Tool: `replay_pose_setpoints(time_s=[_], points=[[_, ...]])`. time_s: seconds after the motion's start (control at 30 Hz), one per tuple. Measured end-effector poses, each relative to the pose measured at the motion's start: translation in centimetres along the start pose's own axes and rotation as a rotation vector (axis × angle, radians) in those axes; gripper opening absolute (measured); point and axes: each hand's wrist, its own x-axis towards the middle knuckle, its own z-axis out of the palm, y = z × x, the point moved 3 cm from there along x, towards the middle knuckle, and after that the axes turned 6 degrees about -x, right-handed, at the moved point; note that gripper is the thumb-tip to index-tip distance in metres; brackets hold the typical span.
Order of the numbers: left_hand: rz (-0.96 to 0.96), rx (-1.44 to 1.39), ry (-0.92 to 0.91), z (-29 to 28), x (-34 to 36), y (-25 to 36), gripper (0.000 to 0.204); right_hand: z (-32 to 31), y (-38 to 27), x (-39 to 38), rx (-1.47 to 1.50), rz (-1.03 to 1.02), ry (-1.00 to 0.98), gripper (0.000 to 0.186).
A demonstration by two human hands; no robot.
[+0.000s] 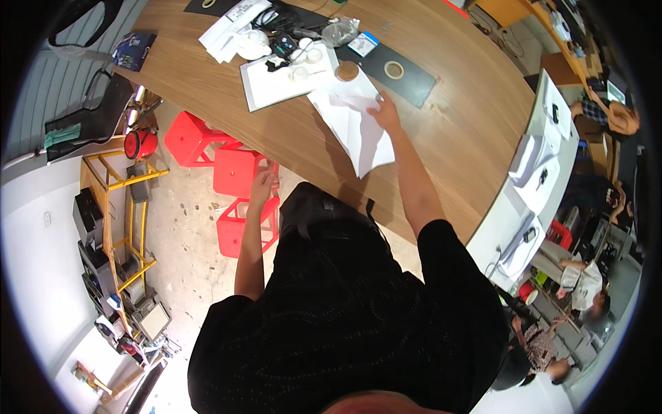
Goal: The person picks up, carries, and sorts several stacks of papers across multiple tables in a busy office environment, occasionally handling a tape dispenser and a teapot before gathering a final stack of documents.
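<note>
My right hand (386, 114) reaches over the wooden table (455, 159) and grips the right edge of some white paper sheets (355, 131) between thumb and fingers. The sheets look creased, and their near end hangs slightly off the tabletop, throwing a shadow. At the sheets' far end sits a round brown lid or roll (347, 70). My left hand (262, 186) hangs low beside the table's near edge, above the red stools (234, 169); its fingers are loosely apart and I see nothing in them.
Left of the sheets lies a white tray-like board (276, 86) with white round parts. Beyond are black cables (279, 17), a tape roll (394, 70) on a dark mat (417, 86), and a blue-white box (364, 44). A yellow frame (131, 179) stands left; people work at far right.
</note>
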Motion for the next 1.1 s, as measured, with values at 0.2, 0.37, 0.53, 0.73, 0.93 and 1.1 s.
replay_pose_setpoints(time_s=[0.2, 0.37, 0.53, 0.73, 0.93, 1.1], points=[[-0.104, -0.022, 0.087, -1.9, 1.1, -0.3, 0.025, 1.9, -3.8, -2.1, -0.428, 0.253, 0.123, 0.043], [-0.017, 0.036, 0.012, -1.6, 6.2, 4.6, 0.029, 1.6, -1.4, -0.8, -0.248, 0.269, 0.094, 0.049], [0.112, 0.091, -0.010, -3.1, 15.3, 8.6, 0.039, 1.2, 0.3, -3.9, 0.137, 0.457, -0.028, 0.056], [-0.041, -0.316, -0.093, -0.4, 25.3, 15.6, 0.056, 0.1, -0.3, -11.4, 0.737, 0.795, -0.124, 0.055], [-0.266, -0.673, -0.106, 4.4, 32.9, 17.8, 0.074, -0.1, -3.5, -12.5, 0.609, 0.933, -0.060, 0.047], [-0.369, -0.795, -0.120, 5.1, 34.6, 19.0, 0.058, 0.4, -6.3, -12.7, 0.316, 0.976, -0.161, 0.042]])
